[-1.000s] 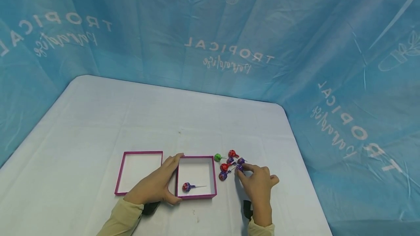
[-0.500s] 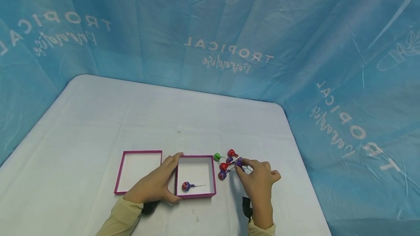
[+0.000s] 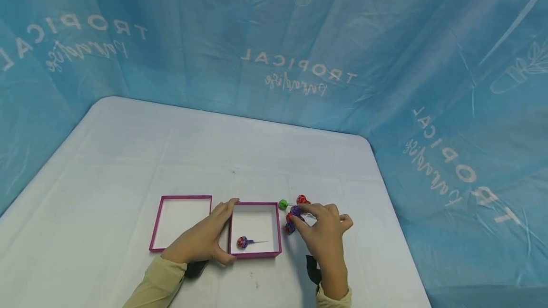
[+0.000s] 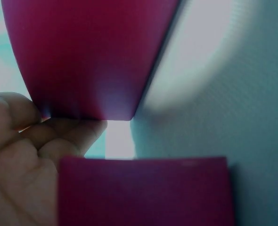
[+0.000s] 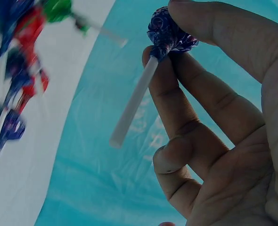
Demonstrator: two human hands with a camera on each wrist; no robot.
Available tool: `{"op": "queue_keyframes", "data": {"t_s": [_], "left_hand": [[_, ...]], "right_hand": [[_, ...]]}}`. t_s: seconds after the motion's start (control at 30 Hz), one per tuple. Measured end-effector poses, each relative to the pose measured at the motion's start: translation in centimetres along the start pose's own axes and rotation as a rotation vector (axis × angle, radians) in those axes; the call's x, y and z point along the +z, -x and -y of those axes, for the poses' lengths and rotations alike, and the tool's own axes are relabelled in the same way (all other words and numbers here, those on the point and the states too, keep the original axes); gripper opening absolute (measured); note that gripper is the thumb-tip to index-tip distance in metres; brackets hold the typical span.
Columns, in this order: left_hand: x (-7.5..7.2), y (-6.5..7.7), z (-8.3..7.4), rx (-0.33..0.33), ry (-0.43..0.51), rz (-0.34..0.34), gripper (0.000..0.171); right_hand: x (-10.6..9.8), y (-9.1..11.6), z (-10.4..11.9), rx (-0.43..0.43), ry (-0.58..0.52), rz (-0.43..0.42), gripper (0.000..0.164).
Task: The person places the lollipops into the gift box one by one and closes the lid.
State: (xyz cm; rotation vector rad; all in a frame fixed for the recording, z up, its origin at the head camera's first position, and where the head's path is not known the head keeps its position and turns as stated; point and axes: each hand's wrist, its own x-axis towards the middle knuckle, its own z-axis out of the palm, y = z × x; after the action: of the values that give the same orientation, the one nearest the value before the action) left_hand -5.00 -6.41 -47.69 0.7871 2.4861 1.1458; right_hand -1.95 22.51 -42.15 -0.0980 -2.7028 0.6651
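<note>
My left hand grips the left side of a magenta-rimmed white box, fingers at its far corner and thumb at its near corner. One purple-and-red lollipop lies inside on the box floor. In the left wrist view, fingers touch a magenta wall. My right hand pinches a purple-wrapped lollipop by its round head, its white stick hanging free. Beneath and beside that hand lies a small pile: a green lollipop, red lollipops and a purple lollipop, partly hidden.
A shallow magenta-rimmed lid, or second tray, lies left of the box, partly behind my left hand. White cloth covers the table. A blue printed curtain hangs along the back and sides.
My right hand has picked a purple lollipop from the pile's right side, lifted it and moved it left toward the box. The left hand and box stay in place.
</note>
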Motion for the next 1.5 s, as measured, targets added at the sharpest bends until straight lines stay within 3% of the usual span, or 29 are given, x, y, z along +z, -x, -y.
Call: {"op": "queue_keyframes", "data": {"t_s": [0.13,0.6,1.5], "left_hand": [[-0.1,-0.3,-0.1,0.011,0.001,0.009,0.132],[-0.1,-0.2,-0.1,0.004,-0.011,0.022,0.132],[-0.2,0.0,0.0,0.023,-0.002,-0.005,0.132]], "right_hand": [[-0.1,0.2,1.3,-0.075,-0.035,-0.012,0.029],[0.7,0.8,4.0,-0.209,-0.075,-0.025,0.028],[3.6,0.8,5.8,-0.314,-0.085,0.103,0.025]]}}
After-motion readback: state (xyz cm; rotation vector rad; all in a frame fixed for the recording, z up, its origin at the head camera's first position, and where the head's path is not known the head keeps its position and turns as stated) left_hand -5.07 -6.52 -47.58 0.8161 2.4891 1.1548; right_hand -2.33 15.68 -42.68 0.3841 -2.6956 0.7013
